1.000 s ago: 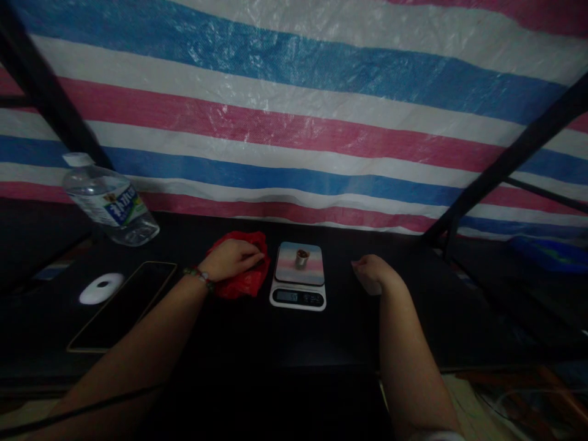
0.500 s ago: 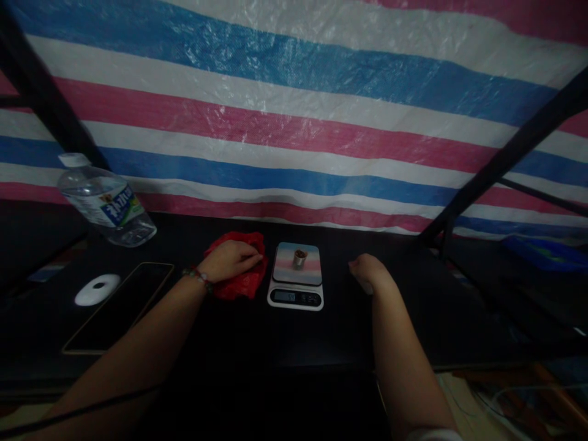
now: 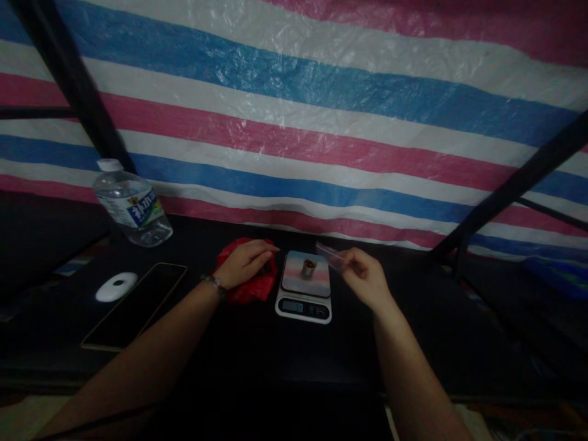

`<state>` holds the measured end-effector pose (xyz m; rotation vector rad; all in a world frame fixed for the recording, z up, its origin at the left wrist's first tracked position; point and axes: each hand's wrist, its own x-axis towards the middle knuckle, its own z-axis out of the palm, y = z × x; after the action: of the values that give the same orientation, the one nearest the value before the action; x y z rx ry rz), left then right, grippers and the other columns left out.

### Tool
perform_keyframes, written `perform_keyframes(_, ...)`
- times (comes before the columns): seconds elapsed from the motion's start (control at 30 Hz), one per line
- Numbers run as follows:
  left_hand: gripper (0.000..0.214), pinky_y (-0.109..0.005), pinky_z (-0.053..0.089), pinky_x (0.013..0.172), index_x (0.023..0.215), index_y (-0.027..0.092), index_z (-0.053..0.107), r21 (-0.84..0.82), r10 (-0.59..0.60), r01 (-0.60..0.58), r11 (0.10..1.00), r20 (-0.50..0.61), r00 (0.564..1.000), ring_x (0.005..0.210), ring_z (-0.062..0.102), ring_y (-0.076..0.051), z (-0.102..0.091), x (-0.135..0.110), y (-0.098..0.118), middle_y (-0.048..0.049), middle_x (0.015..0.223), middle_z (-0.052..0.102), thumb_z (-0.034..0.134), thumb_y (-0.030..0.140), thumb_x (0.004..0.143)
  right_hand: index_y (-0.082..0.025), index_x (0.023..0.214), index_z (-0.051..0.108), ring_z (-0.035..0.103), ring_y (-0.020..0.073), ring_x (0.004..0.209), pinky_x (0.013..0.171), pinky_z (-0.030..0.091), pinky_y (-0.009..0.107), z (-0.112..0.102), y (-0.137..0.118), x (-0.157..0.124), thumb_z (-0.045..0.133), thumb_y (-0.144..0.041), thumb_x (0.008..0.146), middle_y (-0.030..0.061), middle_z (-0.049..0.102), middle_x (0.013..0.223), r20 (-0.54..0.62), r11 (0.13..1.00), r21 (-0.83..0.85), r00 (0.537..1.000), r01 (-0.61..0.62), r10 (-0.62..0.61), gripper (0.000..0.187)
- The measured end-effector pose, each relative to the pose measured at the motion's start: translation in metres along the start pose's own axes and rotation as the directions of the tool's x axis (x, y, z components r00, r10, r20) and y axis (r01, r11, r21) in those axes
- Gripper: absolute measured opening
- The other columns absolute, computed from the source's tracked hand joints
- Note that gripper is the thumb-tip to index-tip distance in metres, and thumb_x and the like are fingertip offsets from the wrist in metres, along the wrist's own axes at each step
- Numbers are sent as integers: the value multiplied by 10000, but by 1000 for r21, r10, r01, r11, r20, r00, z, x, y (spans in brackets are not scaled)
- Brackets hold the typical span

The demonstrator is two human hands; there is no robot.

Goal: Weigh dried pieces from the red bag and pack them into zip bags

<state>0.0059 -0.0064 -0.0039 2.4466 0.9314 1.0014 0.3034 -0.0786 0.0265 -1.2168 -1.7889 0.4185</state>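
I see a striped sheet across the upper frame. Below, right of centre, the right hand pinches thumb and fingers together; left of centre, the left hand lies on a red bag, its grip too dim to tell. At lower centre sits a scale; at its upper right, the pinched clear bag; on it, a metal cup.

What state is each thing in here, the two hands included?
Scale: switched on, display showing digits too blurred to read surely.
Metal cup: upright on the scale, brown contents visible.
Red bag: crumpled, under the left hand.
Left hand: fingers extended.
Clear bag: held at one end.
Right hand: pinching the clear bag.
Bottle: capped.
Phone: flat, screen dark.
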Motion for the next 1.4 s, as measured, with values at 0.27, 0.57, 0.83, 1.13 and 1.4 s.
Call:
perform_keyframes(0.27, 440, -264, 471, 706, 995, 121, 661, -666, -91, 232, 709, 239, 967, 781, 606, -168, 18, -7, 9, -88, 903, 671, 560, 516, 830, -201, 745, 495, 551, 110, 622, 586, 405, 212, 55, -20, 22, 490, -135, 756, -39, 586, 678, 411, 973, 232, 907, -8, -90, 67)
perform_keyframes(0.57, 413, -200, 390, 527, 663, 108, 624, -678, -192, 298, 672, 230, 954, 539, 506, -95, 17, -5, 3, -4, 582, 578, 661, 514, 727, -191, 717, 542, 515, 137, 684, 640, 385, 241, 70, -28, 40, 506, -107, 717, -16, 556, 708, 245, 963, -111, 945, 247, -215, 91)
perform_keyframes(0.83, 467, -189, 370, 493, 732, 112, 584, -678, -201, 335, 655, 271, 941, 518, 499, -87, 27, -4, 9, 8, 591, 563, 651, 575, 712, -199, 789, 594, 574, 167, 758, 705, 430, 277, 102, -26, 31, 536, -128, 777, 18, 626, 782, 169, 962, -224, 978, 155, -119, 92)
perform_keyframes(1.13, 444, -215, 375, 498, 579, 144, 524, -468, -301, 376, 800, 228, 926, 512, 484, -106, 32, -3, 2, 3, 529, 522, 357, 420, 884, -192, 1075, 586, 637, 181, 861, 762, 510, 316, 125, -19, 10, 541, -160, 797, 65, 674, 985, 202, 999, -33, 979, 2, 5, 284)
perform_keyframes(1.4, 257, -233, 403, 637, 702, 124, 623, 8, 44, -46, 999, 190, 981, 658, 549, -130, 25, -2, 17, -43, 708, 605, 435, 235, 836, -219, 1100, 637, 656, 180, 911, 768, 544, 309, 124, -16, 6, 575, -282, 833, 59, 688, 1051, 90, 979, 190, 994, -74, 58, 281)
